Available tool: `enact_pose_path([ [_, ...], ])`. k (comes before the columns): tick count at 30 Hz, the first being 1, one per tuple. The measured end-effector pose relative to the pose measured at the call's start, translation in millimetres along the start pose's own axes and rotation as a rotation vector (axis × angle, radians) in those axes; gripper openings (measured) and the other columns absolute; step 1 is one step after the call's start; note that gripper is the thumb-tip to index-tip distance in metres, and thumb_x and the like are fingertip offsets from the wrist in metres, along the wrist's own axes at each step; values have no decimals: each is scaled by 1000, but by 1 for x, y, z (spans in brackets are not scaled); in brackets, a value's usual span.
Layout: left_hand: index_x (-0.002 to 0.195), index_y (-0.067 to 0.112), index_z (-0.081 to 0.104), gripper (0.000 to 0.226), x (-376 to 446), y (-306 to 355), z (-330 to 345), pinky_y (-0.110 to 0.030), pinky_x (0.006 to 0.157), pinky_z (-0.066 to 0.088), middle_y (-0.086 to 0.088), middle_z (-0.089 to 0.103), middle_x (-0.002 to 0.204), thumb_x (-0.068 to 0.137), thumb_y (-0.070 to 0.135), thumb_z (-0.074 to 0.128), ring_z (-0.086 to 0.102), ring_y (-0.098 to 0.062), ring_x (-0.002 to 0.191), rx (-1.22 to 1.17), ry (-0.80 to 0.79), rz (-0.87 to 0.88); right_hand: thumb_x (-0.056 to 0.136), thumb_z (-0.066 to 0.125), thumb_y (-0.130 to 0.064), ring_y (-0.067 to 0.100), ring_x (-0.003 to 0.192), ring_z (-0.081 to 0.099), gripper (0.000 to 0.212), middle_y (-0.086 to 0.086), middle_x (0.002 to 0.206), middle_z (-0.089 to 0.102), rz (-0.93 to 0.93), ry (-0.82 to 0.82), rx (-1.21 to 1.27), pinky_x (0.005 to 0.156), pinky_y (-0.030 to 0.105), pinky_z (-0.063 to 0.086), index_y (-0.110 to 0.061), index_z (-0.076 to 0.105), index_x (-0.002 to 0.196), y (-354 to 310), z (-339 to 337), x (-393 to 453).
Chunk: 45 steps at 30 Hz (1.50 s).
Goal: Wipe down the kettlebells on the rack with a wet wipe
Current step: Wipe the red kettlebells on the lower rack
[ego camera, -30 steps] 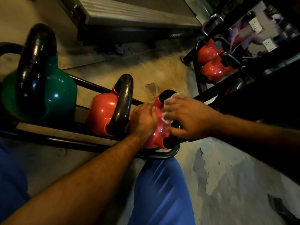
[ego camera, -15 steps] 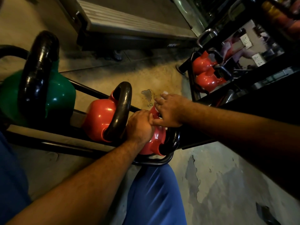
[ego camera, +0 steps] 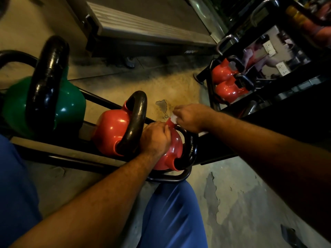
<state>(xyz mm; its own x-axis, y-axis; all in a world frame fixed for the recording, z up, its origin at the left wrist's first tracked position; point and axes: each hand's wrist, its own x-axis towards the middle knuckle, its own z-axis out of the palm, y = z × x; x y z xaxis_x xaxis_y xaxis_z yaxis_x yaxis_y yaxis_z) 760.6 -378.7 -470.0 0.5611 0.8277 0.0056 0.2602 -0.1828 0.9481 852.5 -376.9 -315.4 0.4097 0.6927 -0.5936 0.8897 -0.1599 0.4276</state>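
Head view: left hand [ego camera: 155,138] lies on top of the end red kettlebell [ego camera: 172,149], fingers curled over it. Right hand [ego camera: 189,117] reaches across, fingers pinching a white wipe [ego camera: 174,120] against its far side. Glossy red body, black handle [ego camera: 189,149] tipped right, at the rack [ego camera: 172,178] end.
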Motion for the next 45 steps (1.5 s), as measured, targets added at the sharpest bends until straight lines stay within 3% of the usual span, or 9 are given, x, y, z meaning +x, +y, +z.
enact_pose_path([
  [5, 103, 14, 70, 29, 0, 3, -6, -34, 81, 47, -2, 67, 96, 100, 32, 47, 62, -20, 91, -4, -11, -66, 103, 44, -22, 22, 126, 54, 35, 7, 139, 59, -63, 79, 264, 101, 33, 43, -10, 68, 126, -2, -3, -14],
  [14, 102, 17, 70, 30, -5, 5, -4, -34, 79, 48, 2, 66, 94, 100, 34, 47, 60, -16, 88, -51, -11, -52, 104, 42, -38, 21, 137, 45, 41, 6, 154, 44, -56, 171, 201, 108, 37, 39, -18, 66, 129, 0, 11, -26],
  [19, 97, 18, 71, 31, 0, 2, -4, -35, 75, 52, 0, 68, 89, 96, 36, 47, 63, -20, 82, -57, -16, -104, 100, 36, -53, 19, 150, 26, 52, 2, 163, 32, -153, 226, 257, 120, 41, 26, -28, 59, 139, 8, 27, -54],
  [25, 98, 16, 71, 27, -1, 2, -6, -27, 66, 36, 0, 66, 87, 97, 31, 49, 54, -15, 74, -32, -10, -92, 106, 40, -37, 19, 149, 29, 42, 5, 160, 38, -82, 318, 258, 115, 35, 30, -18, 63, 136, -8, 28, -56],
  [29, 99, 19, 72, 34, 0, 1, -5, -32, 70, 51, -1, 71, 89, 93, 38, 45, 64, -22, 78, -36, -42, -93, 102, 43, -41, 22, 148, 32, 45, 4, 151, 51, -283, 397, 173, 119, 39, 25, -15, 68, 128, -10, 50, -86],
  [33, 97, 19, 71, 31, 0, 4, -3, -36, 72, 55, -1, 71, 86, 95, 38, 46, 64, -22, 77, -50, -61, -89, 93, 25, -59, 17, 153, 21, 68, 0, 159, 40, -136, 362, 344, 121, 41, 25, -23, 63, 137, 5, 45, -80],
  [38, 95, 18, 74, 29, 0, -1, -5, -29, 65, 43, -3, 72, 84, 95, 31, 47, 62, -22, 74, -29, -30, -96, 95, 46, -46, 23, 147, 35, 46, 6, 146, 57, -372, 511, 269, 121, 39, 24, -17, 73, 120, -12, 76, -97],
  [43, 97, 18, 74, 27, 1, 3, -5, -29, 66, 43, -1, 69, 82, 96, 29, 48, 62, -21, 76, -11, -44, -89, 91, 39, -49, 21, 150, 29, 56, 3, 152, 50, -233, 450, 451, 121, 43, 29, -19, 71, 125, 4, 57, -89],
  [45, 94, 17, 74, 31, 0, 0, -4, -34, 67, 50, -4, 72, 83, 94, 32, 47, 64, -24, 75, -18, -33, -82, 90, 39, -44, 27, 146, 36, 53, 6, 144, 58, -325, 481, 387, 121, 42, 23, -16, 75, 115, -12, 69, -93],
])
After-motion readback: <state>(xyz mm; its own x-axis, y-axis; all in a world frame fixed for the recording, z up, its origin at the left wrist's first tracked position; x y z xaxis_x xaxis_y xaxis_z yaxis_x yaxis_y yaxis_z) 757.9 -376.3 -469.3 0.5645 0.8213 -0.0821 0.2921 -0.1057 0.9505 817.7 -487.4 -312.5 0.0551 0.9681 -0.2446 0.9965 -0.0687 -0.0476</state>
